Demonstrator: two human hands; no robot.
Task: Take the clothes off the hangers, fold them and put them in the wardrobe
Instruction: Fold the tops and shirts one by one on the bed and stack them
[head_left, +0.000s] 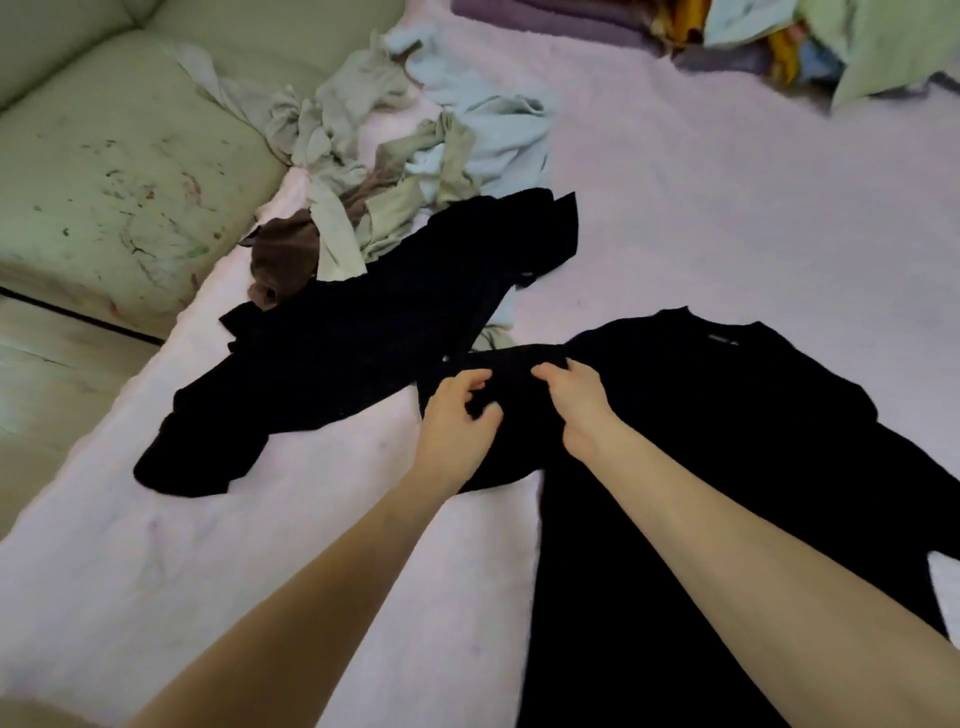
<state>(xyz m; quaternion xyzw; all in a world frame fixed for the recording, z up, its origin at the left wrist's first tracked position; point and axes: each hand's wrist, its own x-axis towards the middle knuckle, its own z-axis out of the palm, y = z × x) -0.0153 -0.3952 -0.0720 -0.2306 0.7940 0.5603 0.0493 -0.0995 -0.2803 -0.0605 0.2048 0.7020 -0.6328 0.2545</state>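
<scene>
Two bare hands meet on the sleeve of a black top (701, 467) that lies spread flat on the bed (727, 208), its neckline at the far end and a small label showing inside the collar. In the head view, the left hand (457, 421) has its fingers (475, 382) curled down into the dark cloth of that sleeve, pinching a fold of it. The right hand (576, 405), just beside the left one, grips the same sleeve closer to the shoulder, fingertips bent over the cloth edge. Both forearms reach in from the near edge of the picture.

Left of the black top, touching its sleeve end, a second black garment (363, 343) lies crumpled and stretched toward the near-left edge of the bed. Beyond the black top and to its left sits a loose heap of pale grey and light blue clothes (415, 130), with a brown garment (283, 260) at the heap's near-left end, resting partly on the second black garment. Far beyond the black top, at the bed's top edge, lie folded purple cloth (545, 18) and a mixed pile of coloured fabrics (779, 47). A pale cushioned sofa (104, 156) stands off the bed's left side.
</scene>
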